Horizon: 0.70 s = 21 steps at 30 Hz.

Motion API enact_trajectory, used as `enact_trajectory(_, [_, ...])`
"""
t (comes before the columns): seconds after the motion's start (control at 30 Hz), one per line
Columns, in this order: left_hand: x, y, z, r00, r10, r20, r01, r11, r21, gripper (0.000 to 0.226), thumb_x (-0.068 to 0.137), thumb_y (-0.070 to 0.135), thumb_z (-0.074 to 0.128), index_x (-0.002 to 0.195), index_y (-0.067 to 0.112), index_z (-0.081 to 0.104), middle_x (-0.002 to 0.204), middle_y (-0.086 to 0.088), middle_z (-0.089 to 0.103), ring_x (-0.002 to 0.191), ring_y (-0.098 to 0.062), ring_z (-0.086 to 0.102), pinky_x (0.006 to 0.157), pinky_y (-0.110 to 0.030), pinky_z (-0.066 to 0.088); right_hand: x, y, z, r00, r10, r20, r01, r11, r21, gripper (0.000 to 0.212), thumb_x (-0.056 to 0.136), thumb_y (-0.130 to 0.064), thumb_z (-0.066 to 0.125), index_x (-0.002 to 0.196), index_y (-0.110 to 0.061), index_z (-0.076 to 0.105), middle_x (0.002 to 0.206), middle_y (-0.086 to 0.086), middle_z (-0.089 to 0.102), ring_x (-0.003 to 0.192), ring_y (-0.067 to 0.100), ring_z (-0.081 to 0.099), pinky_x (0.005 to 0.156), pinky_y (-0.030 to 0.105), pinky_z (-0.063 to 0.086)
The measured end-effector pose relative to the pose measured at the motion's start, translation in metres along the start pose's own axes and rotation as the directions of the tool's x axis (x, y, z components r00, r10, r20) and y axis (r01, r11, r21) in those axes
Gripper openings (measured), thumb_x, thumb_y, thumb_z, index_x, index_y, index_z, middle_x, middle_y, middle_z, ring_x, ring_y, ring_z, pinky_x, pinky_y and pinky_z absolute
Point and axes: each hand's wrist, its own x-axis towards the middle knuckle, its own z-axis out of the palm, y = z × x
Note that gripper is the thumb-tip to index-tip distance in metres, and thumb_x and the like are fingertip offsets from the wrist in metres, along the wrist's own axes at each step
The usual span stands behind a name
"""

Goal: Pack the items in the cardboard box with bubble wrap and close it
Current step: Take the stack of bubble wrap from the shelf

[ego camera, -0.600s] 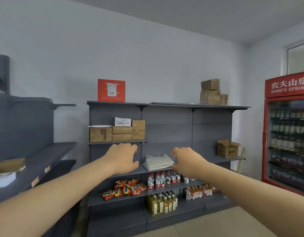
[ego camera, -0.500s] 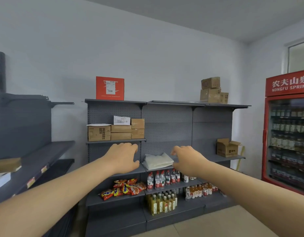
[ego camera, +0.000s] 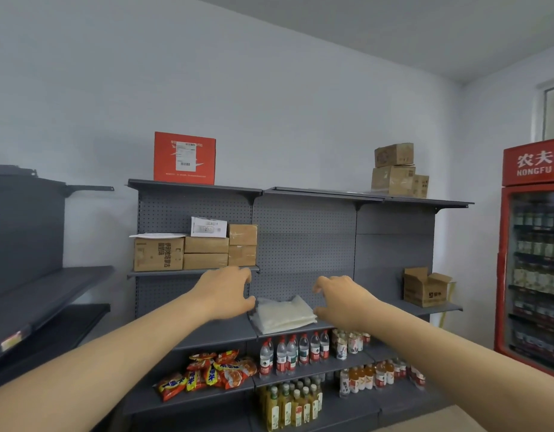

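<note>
Two hands flanking folded bubble wrap (ego camera: 282, 313), open cardboard box (ego camera: 425, 286) well right

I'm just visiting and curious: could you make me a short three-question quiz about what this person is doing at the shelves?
1. True or false: the left hand already holds the folded bubble wrap.
2. Which box on the shelves has its flaps open? A) the red box on top B) the open cardboard box at right C) the white box
3. Fill in: right under the bubble wrap stand water ____.

Key
1. False: both hands, the right hand too, flank it with spread fingers, no grip yet.
2. B
3. bottles
</note>
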Motion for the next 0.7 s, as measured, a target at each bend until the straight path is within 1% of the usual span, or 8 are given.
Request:
enact_trajectory(0.1, [0.040, -0.013, 0.015, 1.000, -0.003, -0.016, 0.003, 1.000, 0.003, 0.046, 0.090, 0.044, 0.050, 0.127, 0.018, 0.049, 0.126, -0.001, 0.056, 0.111, -0.019, 0.055, 0.090, -0.035, 0.047, 0.045, 0.012, 0.013, 1.000, 0.004, 0.000, -0.004, 0.999, 0.034, 0.044, 0.091, -0.029, 0.052, 0.132, -0.015, 0.043, 0.127, 0.009, 0.054, 0.120, 0.027, 0.044, 0.097, 0.041, 0.045])
enact_trajectory(0.23, [0.091, -0.033, 0.045, 1.000, -0.008, 0.009, 0.008, 0.999, 0.036, 0.046, 0.090, 0.045, 0.050, 0.126, 0.016, 0.050, 0.123, -0.003, 0.056, 0.108, -0.022, 0.056, 0.090, -0.038, 0.048, 0.102, 0.029, 0.038, 1.000, 0.008, 0.020, -0.008, 1.000, -0.001, 0.045, 0.092, -0.032, 0.052, 0.132, -0.015, 0.043, 0.128, 0.010, 0.053, 0.120, 0.028, 0.044, 0.097, 0.042, 0.045])
enact_trajectory(0.33, [0.137, -0.050, 0.071, 1.000, 0.003, 0.018, -0.004, 0.998, 0.062, 0.045, 0.090, 0.045, 0.050, 0.124, 0.016, 0.050, 0.118, -0.002, 0.057, 0.103, -0.022, 0.057, 0.088, -0.038, 0.049, 0.148, 0.042, 0.056, 1.000, 0.020, 0.019, -0.019, 1.000, -0.015, 0.044, 0.093, -0.031, 0.051, 0.133, -0.015, 0.043, 0.128, 0.009, 0.053, 0.120, 0.028, 0.043, 0.097, 0.040, 0.045])
enact_trajectory(0.47, [0.203, -0.075, 0.104, 0.999, 0.034, 0.011, -0.035, 0.998, 0.061, 0.044, 0.090, 0.043, 0.050, 0.123, 0.016, 0.051, 0.118, -0.002, 0.057, 0.102, -0.021, 0.057, 0.086, -0.037, 0.049, 0.214, 0.059, 0.082, 0.998, 0.046, 0.030, -0.045, 0.998, -0.037, 0.039, 0.094, -0.028, 0.049, 0.130, -0.013, 0.044, 0.126, 0.011, 0.052, 0.118, 0.029, 0.042, 0.092, 0.038, 0.043])
enact_trajectory(0.57, [0.254, -0.094, 0.127, 0.997, 0.070, 0.012, -0.071, 0.996, 0.054, 0.041, 0.089, 0.043, 0.050, 0.120, 0.016, 0.052, 0.116, -0.002, 0.058, 0.101, -0.019, 0.057, 0.087, -0.037, 0.050, 0.262, 0.072, 0.094, 0.997, 0.070, 0.028, -0.068, 0.995, -0.071, 0.041, 0.094, -0.030, 0.049, 0.131, -0.013, 0.043, 0.127, 0.012, 0.052, 0.120, 0.030, 0.042, 0.095, 0.040, 0.042])
enact_trajectory(0.7, [0.324, -0.113, 0.152, 0.994, 0.110, -0.002, -0.110, 0.991, 0.072, 0.037, 0.089, 0.044, 0.049, 0.114, 0.017, 0.054, 0.107, -0.001, 0.058, 0.091, -0.017, 0.058, 0.083, -0.037, 0.053, 0.320, 0.093, 0.108, 0.994, 0.108, 0.011, -0.106, 0.989, -0.101, 0.043, 0.093, -0.028, 0.049, 0.133, -0.012, 0.041, 0.129, 0.012, 0.052, 0.122, 0.031, 0.041, 0.097, 0.041, 0.041])
